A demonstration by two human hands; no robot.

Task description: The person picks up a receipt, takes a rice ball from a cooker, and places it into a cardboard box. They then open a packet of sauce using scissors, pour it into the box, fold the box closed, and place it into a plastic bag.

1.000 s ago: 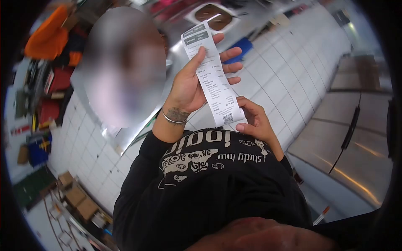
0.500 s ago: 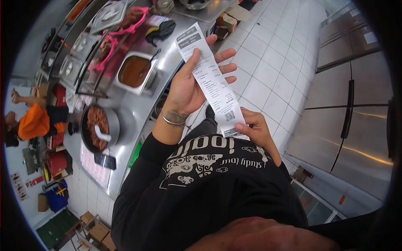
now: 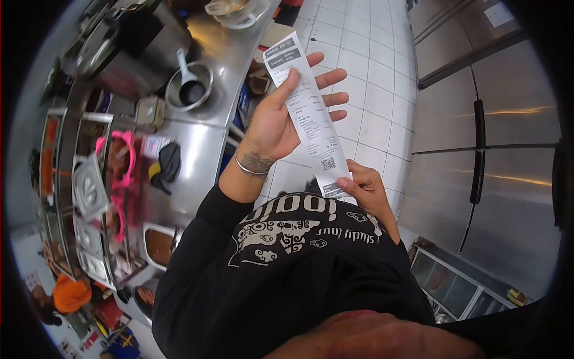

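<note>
A long white printed receipt (image 3: 308, 116) slants in front of my chest, with dark header bars at its upper end and a QR code near the lower end. My left hand (image 3: 278, 113) supports the upper half, thumb pressed on the front and the other fingers spread out behind the paper. Its lower end is pinched by my right hand (image 3: 366, 188) between thumb and curled fingers. A metal bracelet circles my left wrist.
Along the left runs a steel counter (image 3: 206, 140) with a metal bowl (image 3: 190, 85) holding a white-handled utensil, a large pot (image 3: 128, 51), pink baskets (image 3: 119, 158) and a sauce pan (image 3: 158, 245). Steel fridges (image 3: 508, 137) line the right. A person in orange (image 3: 72, 293) is at lower left.
My view has moved along the counter: the bowl and large pot have come in, and the pot of meat has mostly slipped out. Both hands keep the receipt in nearly the same hold.
</note>
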